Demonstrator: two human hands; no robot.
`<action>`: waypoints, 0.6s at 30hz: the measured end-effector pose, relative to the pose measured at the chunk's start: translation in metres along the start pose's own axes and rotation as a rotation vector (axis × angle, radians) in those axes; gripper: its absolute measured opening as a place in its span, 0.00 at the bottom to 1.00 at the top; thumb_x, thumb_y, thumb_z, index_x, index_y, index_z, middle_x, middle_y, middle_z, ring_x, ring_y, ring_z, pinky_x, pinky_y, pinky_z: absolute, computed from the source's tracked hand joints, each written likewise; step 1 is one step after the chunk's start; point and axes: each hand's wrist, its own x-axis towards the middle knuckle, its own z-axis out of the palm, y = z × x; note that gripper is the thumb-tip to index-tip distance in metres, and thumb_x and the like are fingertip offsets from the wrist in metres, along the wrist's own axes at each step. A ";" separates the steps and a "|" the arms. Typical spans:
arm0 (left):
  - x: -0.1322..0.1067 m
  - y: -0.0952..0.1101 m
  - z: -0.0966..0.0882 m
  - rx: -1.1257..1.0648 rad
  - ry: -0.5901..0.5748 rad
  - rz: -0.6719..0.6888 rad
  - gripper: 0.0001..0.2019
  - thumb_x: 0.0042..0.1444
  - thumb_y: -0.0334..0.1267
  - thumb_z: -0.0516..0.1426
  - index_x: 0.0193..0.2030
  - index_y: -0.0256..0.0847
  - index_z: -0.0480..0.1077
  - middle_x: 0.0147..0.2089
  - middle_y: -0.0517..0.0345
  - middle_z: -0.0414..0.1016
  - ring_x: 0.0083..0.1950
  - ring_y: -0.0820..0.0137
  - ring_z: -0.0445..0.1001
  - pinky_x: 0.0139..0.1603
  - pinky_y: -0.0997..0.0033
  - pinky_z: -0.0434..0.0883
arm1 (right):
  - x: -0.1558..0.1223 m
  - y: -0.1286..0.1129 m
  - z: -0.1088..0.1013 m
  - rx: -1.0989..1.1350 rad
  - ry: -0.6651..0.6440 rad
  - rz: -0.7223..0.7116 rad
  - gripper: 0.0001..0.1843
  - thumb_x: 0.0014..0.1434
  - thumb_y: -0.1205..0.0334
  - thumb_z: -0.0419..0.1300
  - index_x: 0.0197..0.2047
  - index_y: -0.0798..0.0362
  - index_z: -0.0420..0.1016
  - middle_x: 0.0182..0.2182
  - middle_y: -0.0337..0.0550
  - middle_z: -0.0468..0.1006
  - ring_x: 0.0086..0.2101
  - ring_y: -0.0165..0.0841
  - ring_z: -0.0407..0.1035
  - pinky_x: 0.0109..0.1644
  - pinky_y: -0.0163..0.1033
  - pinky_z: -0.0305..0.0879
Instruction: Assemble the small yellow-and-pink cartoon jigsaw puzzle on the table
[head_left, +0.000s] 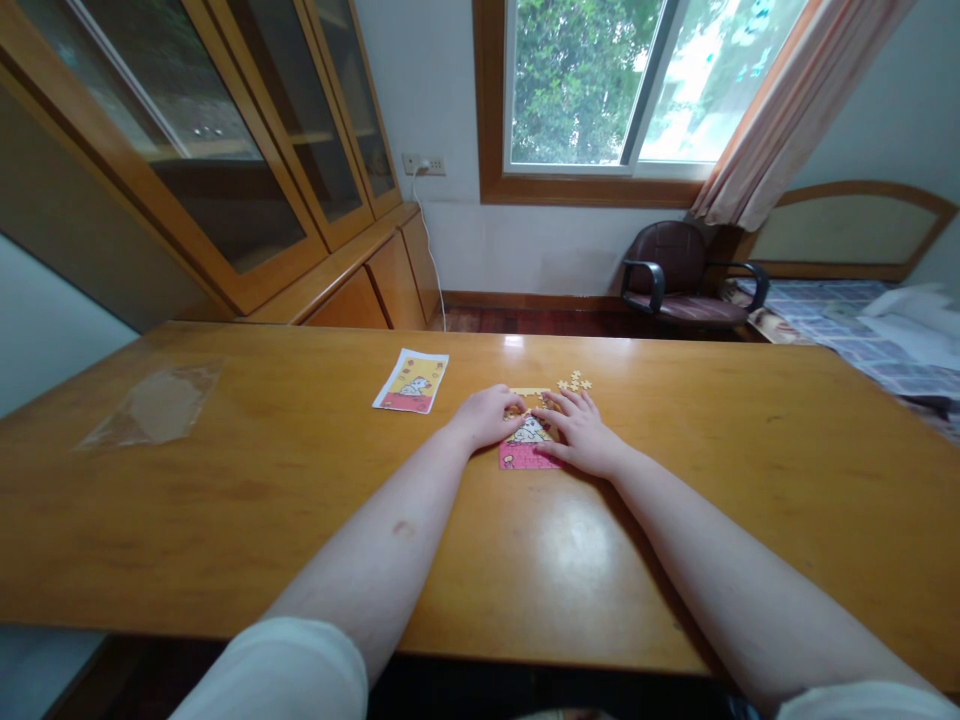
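Note:
A jigsaw puzzle (525,458) lies flat on the table, largely assembled, with a white cartoon animal above a pink strip. A gap shows the wood near its top, beneath a yellow row of joined pieces (529,391). My left hand (489,416) rests at the puzzle's upper left, fingers curled together over it; whatever is between the fingertips is too small to make out. Over the right side, my right hand (585,436) lies with its fingers spread, touching the puzzle. Several loose puzzle pieces (575,382) lie just beyond the right fingers.
A printed reference picture (412,382) lies left of the puzzle on the wooden table (300,520). A clear plastic bag (154,405) is at the table's far left. Beyond the table stand a glass-doored cabinet (330,235), an armchair (671,270) and a bed (840,310).

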 end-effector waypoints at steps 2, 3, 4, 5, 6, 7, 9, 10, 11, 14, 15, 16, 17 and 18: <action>0.000 0.000 0.000 -0.002 0.000 0.001 0.12 0.57 0.46 0.56 0.40 0.45 0.77 0.41 0.55 0.74 0.42 0.66 0.74 0.43 0.69 0.70 | 0.000 -0.001 -0.001 0.000 0.001 0.003 0.34 0.59 0.37 0.55 0.63 0.44 0.67 0.66 0.49 0.57 0.66 0.52 0.45 0.67 0.62 0.37; 0.000 0.000 0.000 -0.002 0.002 0.002 0.12 0.57 0.46 0.56 0.41 0.45 0.77 0.41 0.55 0.74 0.42 0.66 0.74 0.43 0.69 0.70 | 0.000 -0.001 -0.001 0.000 0.002 0.003 0.34 0.59 0.37 0.55 0.63 0.45 0.67 0.66 0.49 0.57 0.66 0.52 0.45 0.67 0.62 0.37; 0.000 0.001 -0.001 -0.004 0.005 0.003 0.12 0.57 0.46 0.56 0.41 0.45 0.77 0.41 0.55 0.74 0.41 0.66 0.74 0.43 0.69 0.70 | 0.000 -0.002 -0.001 0.000 0.002 0.003 0.34 0.59 0.37 0.55 0.63 0.45 0.67 0.66 0.49 0.58 0.66 0.52 0.45 0.67 0.62 0.37; 0.000 0.001 -0.001 -0.005 0.009 0.004 0.12 0.57 0.45 0.56 0.41 0.45 0.77 0.41 0.56 0.74 0.41 0.66 0.74 0.44 0.69 0.70 | 0.000 -0.002 -0.002 0.001 0.003 0.002 0.33 0.59 0.38 0.55 0.63 0.45 0.67 0.66 0.49 0.58 0.66 0.52 0.45 0.67 0.62 0.38; 0.000 0.001 -0.001 -0.007 0.013 0.006 0.12 0.57 0.45 0.56 0.41 0.45 0.77 0.41 0.56 0.74 0.42 0.67 0.74 0.44 0.69 0.70 | 0.000 -0.002 -0.002 0.002 0.005 0.000 0.33 0.59 0.38 0.55 0.63 0.45 0.67 0.66 0.49 0.58 0.65 0.51 0.46 0.67 0.62 0.38; 0.000 0.001 -0.001 -0.008 0.015 0.007 0.12 0.57 0.45 0.56 0.41 0.45 0.77 0.41 0.56 0.74 0.42 0.67 0.74 0.44 0.69 0.70 | 0.000 -0.001 -0.002 0.002 0.008 -0.003 0.33 0.59 0.38 0.55 0.63 0.45 0.67 0.66 0.49 0.58 0.65 0.51 0.46 0.68 0.62 0.38; 0.000 0.001 -0.001 -0.009 0.011 0.011 0.11 0.57 0.45 0.56 0.41 0.46 0.78 0.41 0.56 0.74 0.42 0.67 0.74 0.44 0.69 0.70 | 0.000 0.000 -0.001 -0.001 0.015 -0.009 0.32 0.59 0.39 0.56 0.62 0.45 0.68 0.66 0.49 0.59 0.65 0.51 0.46 0.68 0.62 0.38; 0.000 0.001 -0.001 -0.010 0.007 0.013 0.11 0.57 0.45 0.56 0.40 0.46 0.78 0.40 0.56 0.74 0.42 0.67 0.74 0.44 0.69 0.70 | 0.000 0.000 -0.001 -0.002 0.018 -0.011 0.32 0.59 0.39 0.56 0.62 0.45 0.68 0.66 0.49 0.59 0.65 0.51 0.47 0.67 0.62 0.38; 0.000 0.001 -0.001 -0.011 0.003 0.014 0.11 0.57 0.45 0.56 0.40 0.46 0.78 0.40 0.56 0.74 0.41 0.67 0.74 0.44 0.69 0.70 | 0.000 0.000 -0.001 -0.003 0.019 -0.012 0.31 0.59 0.39 0.55 0.62 0.45 0.68 0.66 0.49 0.59 0.65 0.51 0.47 0.67 0.63 0.38; 0.000 0.001 -0.001 -0.015 -0.001 0.008 0.11 0.57 0.45 0.56 0.39 0.46 0.78 0.40 0.56 0.74 0.41 0.67 0.74 0.44 0.69 0.70 | -0.001 0.001 0.000 -0.001 0.025 -0.016 0.31 0.59 0.39 0.55 0.62 0.44 0.69 0.66 0.49 0.59 0.65 0.51 0.47 0.67 0.63 0.39; 0.000 0.002 -0.001 -0.017 -0.001 0.006 0.11 0.57 0.45 0.56 0.39 0.46 0.78 0.40 0.56 0.74 0.41 0.67 0.74 0.43 0.69 0.70 | -0.001 0.001 0.000 0.000 0.028 -0.018 0.31 0.59 0.39 0.55 0.61 0.44 0.69 0.66 0.49 0.59 0.65 0.52 0.47 0.67 0.63 0.39; 0.000 0.002 -0.001 -0.021 -0.001 0.006 0.11 0.57 0.45 0.56 0.39 0.46 0.78 0.40 0.56 0.74 0.41 0.67 0.74 0.43 0.69 0.70 | -0.001 0.001 0.001 0.002 0.031 -0.020 0.31 0.59 0.39 0.55 0.61 0.44 0.69 0.65 0.49 0.59 0.65 0.52 0.47 0.67 0.63 0.39; 0.000 0.002 -0.001 -0.025 0.000 0.009 0.11 0.57 0.45 0.56 0.39 0.46 0.78 0.40 0.56 0.74 0.41 0.67 0.74 0.43 0.69 0.70 | -0.001 0.001 0.001 0.005 0.034 -0.022 0.31 0.59 0.39 0.56 0.61 0.45 0.69 0.65 0.49 0.60 0.65 0.52 0.47 0.67 0.63 0.39; 0.000 0.002 0.000 -0.030 0.004 0.013 0.10 0.57 0.44 0.56 0.39 0.46 0.78 0.40 0.56 0.74 0.41 0.67 0.74 0.44 0.70 0.70 | 0.000 0.001 0.001 0.013 0.040 -0.025 0.31 0.59 0.39 0.56 0.61 0.45 0.69 0.65 0.49 0.60 0.65 0.52 0.48 0.67 0.63 0.39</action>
